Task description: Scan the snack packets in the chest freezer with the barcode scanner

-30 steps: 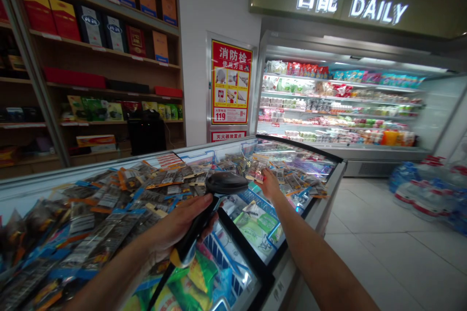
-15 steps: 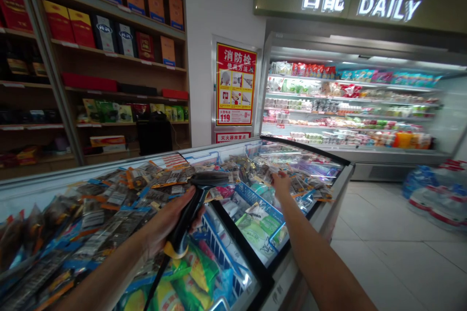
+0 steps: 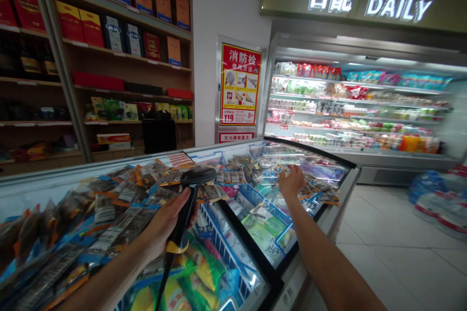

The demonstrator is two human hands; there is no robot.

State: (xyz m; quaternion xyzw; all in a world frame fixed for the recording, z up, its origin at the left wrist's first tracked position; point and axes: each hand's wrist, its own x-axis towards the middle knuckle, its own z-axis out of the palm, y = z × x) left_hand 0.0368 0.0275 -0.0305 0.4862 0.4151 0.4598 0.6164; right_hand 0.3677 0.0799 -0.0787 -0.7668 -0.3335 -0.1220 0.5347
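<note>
My left hand [image 3: 171, 218] is closed round the handle of a black barcode scanner [image 3: 186, 214] with yellow trim; its head points away from me and its cable runs down. Under and around the scanner, many small snack packets [image 3: 127, 192] with orange and blue edges lie heaped on the freezer's glass top. My right hand [image 3: 292, 181] is stretched over the far right part of the freezer, just above more packets [image 3: 321, 185]. Its fingers look apart and slightly bent, and nothing shows in them.
Through the chest freezer's [image 3: 279, 277] glass I see blue baskets [image 3: 268, 206] and green and yellow bags [image 3: 197, 272]. Shelves of boxes [image 3: 124, 39] stand behind on the left, a lit chilled cabinet [image 3: 357, 107] at the back right. Bottled water packs [image 3: 443, 201] sit on the floor.
My right hand has lifted slightly off the packets, its fingers spreading. The scanner's head has swung a little left. The whole view has shifted slightly.
</note>
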